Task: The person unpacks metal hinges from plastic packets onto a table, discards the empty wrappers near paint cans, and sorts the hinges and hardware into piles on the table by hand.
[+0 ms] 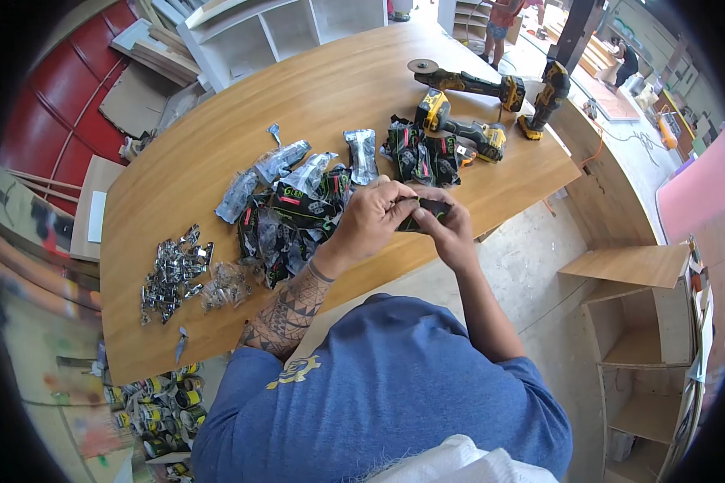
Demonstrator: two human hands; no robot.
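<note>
- Black pkt: held up btwn both hands, nr tbl's near edge.
- L hand: thumb + fingers pinched on pkt.
- R hand: also gripping it, opp. side.
- GLEN pkts: piled just L of L hand; metal parts further L.

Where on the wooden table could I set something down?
The bare tabletop between the white shelves and the packets, or the strip left of the metal fittings. It's crowded around the packets and, at far right, the power tools.
</note>
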